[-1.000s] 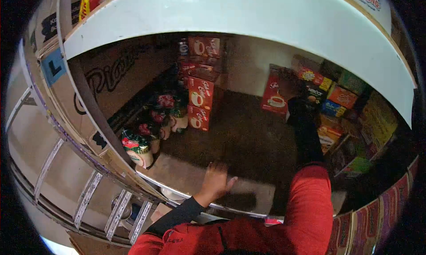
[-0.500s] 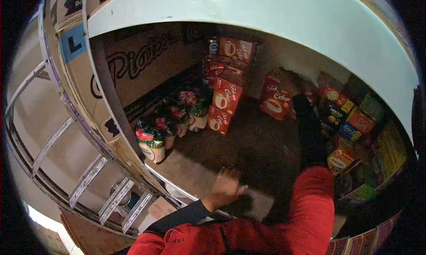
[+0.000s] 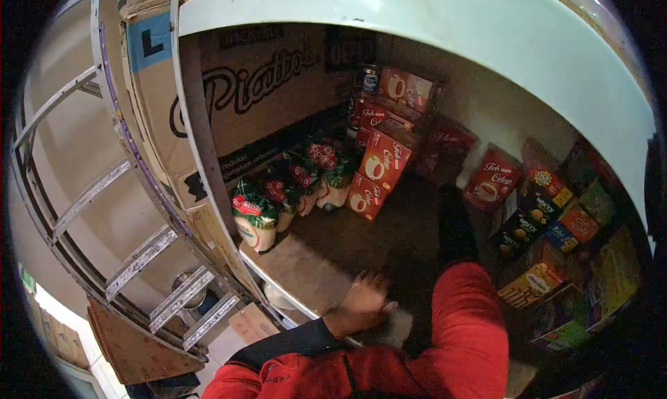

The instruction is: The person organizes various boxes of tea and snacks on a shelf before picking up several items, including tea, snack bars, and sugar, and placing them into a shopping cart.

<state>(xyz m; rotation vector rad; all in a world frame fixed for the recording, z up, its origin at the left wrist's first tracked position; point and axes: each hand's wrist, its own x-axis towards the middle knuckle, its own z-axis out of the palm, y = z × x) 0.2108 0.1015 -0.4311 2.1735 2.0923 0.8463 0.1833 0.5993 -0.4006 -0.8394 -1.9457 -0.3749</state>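
Observation:
My left hand (image 3: 361, 304) lies on the shelf's front part (image 3: 306, 267), fingers apart and holding nothing. My right arm, in a red and black sleeve, reaches deep into the dark shelf. My right hand is lost in shadow at a dim red tea box (image 3: 448, 143) near the back wall; its fingers are hard to make out, but it appears to grip the box. Left of it stands a stack of red tea boxes (image 3: 384, 164). Another red tea box (image 3: 492, 178) leans to the right of my forearm.
Green-topped bags (image 3: 255, 218) line the left side beside a cardboard carton (image 3: 257, 86). Black snack boxes (image 3: 535, 215) and a yellow chocolate box (image 3: 533, 284) stand on the right. A white panel edge (image 3: 417, 13) overhangs the opening. A metal ladder (image 3: 142, 260) stands outside, left.
The view has shifted, so the shelf contents appear farther right. My right arm has swung left with the tea box, uncovering the tea box and black snack boxes on the right.

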